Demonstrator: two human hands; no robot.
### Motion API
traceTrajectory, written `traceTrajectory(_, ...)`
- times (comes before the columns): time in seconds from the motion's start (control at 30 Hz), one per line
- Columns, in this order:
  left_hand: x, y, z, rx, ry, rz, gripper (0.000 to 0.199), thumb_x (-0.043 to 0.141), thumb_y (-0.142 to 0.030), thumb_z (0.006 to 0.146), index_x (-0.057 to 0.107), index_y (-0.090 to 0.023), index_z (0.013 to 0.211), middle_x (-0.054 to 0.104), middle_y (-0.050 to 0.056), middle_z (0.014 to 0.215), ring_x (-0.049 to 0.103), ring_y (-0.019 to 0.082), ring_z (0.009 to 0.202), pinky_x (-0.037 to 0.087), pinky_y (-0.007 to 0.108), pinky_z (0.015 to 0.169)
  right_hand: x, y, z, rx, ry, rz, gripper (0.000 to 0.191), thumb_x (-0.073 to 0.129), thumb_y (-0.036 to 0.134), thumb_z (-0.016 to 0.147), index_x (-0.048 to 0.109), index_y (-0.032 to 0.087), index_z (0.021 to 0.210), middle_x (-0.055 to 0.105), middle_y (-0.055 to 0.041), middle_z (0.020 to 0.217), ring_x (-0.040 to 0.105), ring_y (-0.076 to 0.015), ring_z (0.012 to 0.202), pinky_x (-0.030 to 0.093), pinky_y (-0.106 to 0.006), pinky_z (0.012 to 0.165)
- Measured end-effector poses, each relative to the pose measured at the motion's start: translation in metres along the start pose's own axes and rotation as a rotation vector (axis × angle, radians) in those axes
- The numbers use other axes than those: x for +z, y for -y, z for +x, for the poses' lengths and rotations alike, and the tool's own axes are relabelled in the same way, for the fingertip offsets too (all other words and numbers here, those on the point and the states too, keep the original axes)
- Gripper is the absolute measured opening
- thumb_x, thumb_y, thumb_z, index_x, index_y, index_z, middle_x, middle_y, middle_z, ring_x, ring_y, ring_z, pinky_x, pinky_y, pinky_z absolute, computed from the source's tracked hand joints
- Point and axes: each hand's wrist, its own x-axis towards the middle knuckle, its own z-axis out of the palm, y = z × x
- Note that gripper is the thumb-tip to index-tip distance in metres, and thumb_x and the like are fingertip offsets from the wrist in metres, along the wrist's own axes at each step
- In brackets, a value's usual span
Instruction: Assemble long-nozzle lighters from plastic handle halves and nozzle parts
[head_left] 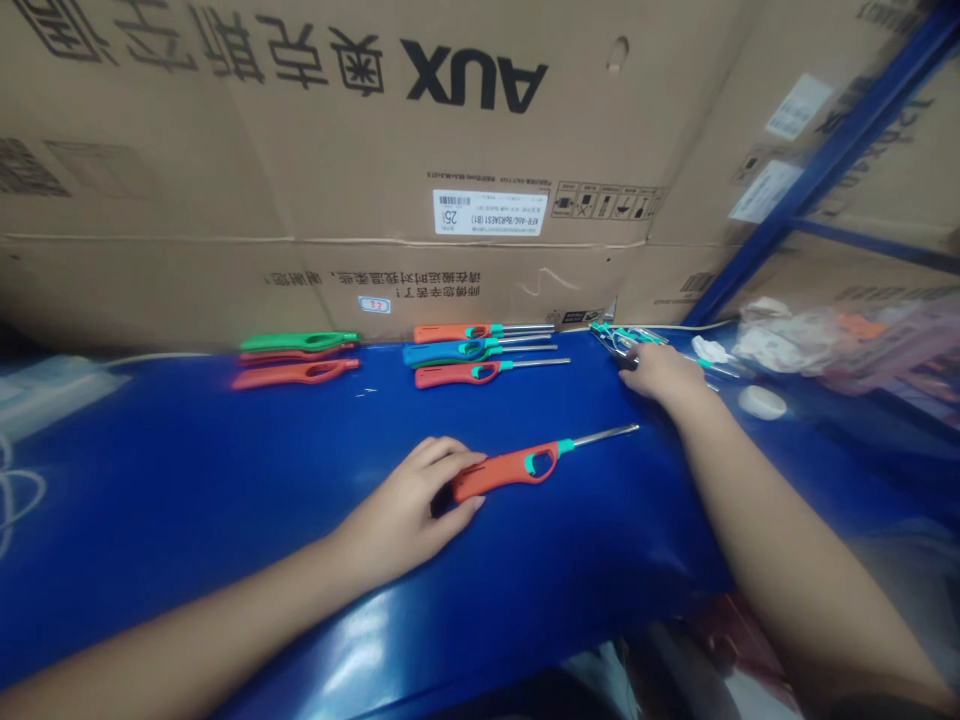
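Observation:
My left hand is closed on the handle end of an orange-red lighter, whose metal tube points right over the blue table. Farther right, my right hand reaches to a pile of metal tubes with green parts. Its fingertips are at a dark object at the pile's left side, and the grip is too small to make out. Several lighters with tubes lie in a stack behind my left hand. Left of them are green and red handles without tubes.
A large cardboard sheet stands along the back of the blue table. At the right are a blue metal frame, a white round cap and plastic bags. Clear plastic lies at the left.

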Motion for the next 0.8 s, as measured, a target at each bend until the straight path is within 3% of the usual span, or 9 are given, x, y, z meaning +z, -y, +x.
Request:
traceTrajectory(0.2,0.001,-0.002,-0.001,-0.01,-0.003,0.043,0.04,0.065,-0.037,0.095,0.059,-0.025,0.132,0.062,0.007,0.122,0.058,0.023,0.114,0.052,0.04,0.1,-0.003,0.0,-0.006,-0.083,-0.108,0.037,0.048,0.06,0.035,0.09,0.062,0.011,0.131,0.062,-0.0271,0.13,0.061,-0.0441,0.121,0.053,-0.055,0.091)
traceTrajectory(0.3,0.0,-0.006,-0.001,-0.008,-0.004,0.111,0.042,0.063,-0.039,0.097,0.057,-0.023,0.135,0.063,0.008,0.124,0.058,0.025,0.114,0.051,0.042,0.101,-0.008,0.0,-0.011,-0.236,-0.179,0.1,0.048,0.052,0.033,0.095,0.058,0.005,0.134,0.058,-0.0294,0.134,0.057,-0.0416,0.126,0.048,-0.054,0.101)
traceTrajectory(0.4,-0.003,-0.015,0.001,-0.021,0.038,0.209,0.044,0.06,-0.038,0.098,0.054,-0.02,0.138,0.064,0.01,0.123,0.058,0.027,0.113,0.051,0.045,0.102,-0.008,0.006,-0.018,-0.523,-0.138,0.175,0.038,0.053,0.031,0.097,0.064,0.013,0.129,0.064,-0.018,0.129,0.062,-0.0288,0.12,0.047,-0.04,0.105)
traceTrajectory(0.47,-0.006,-0.023,0.003,-0.047,0.105,0.276,0.04,0.06,-0.035,0.098,0.058,-0.019,0.134,0.065,0.01,0.117,0.06,0.027,0.108,0.053,0.045,0.098,-0.003,0.013,-0.023,-0.715,-0.056,0.212,0.028,0.058,0.032,0.096,0.07,0.02,0.119,0.069,-0.0095,0.119,0.068,-0.0211,0.104,0.052,-0.031,0.095)
traceTrajectory(0.57,-0.013,-0.034,0.008,-0.092,0.197,0.329,0.034,0.062,-0.031,0.094,0.064,-0.019,0.126,0.063,0.009,0.107,0.064,0.026,0.099,0.056,0.04,0.087,0.005,0.022,-0.029,-0.875,0.014,0.254,0.024,0.063,0.03,0.092,0.073,0.022,0.112,0.071,-0.0065,0.111,0.069,-0.0175,0.088,0.055,-0.028,0.079)
traceTrajectory(0.67,-0.022,-0.031,0.015,-0.07,0.206,0.364,0.025,0.06,-0.028,0.094,0.07,-0.019,0.115,0.063,0.009,0.1,0.065,0.024,0.089,0.057,0.035,0.079,0.009,0.026,-0.03,-0.899,-0.03,0.303,0.026,0.061,0.03,0.093,0.072,0.02,0.114,0.073,-0.0077,0.107,0.069,-0.0197,0.086,0.055,-0.031,0.077)
traceTrajectory(0.8,-0.042,-0.011,0.032,-0.03,0.179,0.378,0.022,0.055,-0.029,0.097,0.072,-0.017,0.102,0.063,0.009,0.098,0.066,0.022,0.086,0.056,0.034,0.079,0.002,0.026,-0.032,-0.822,-0.224,0.407,0.033,0.051,0.037,0.099,0.067,0.022,0.123,0.074,-0.0089,0.115,0.069,-0.0244,0.096,0.054,-0.037,0.084)
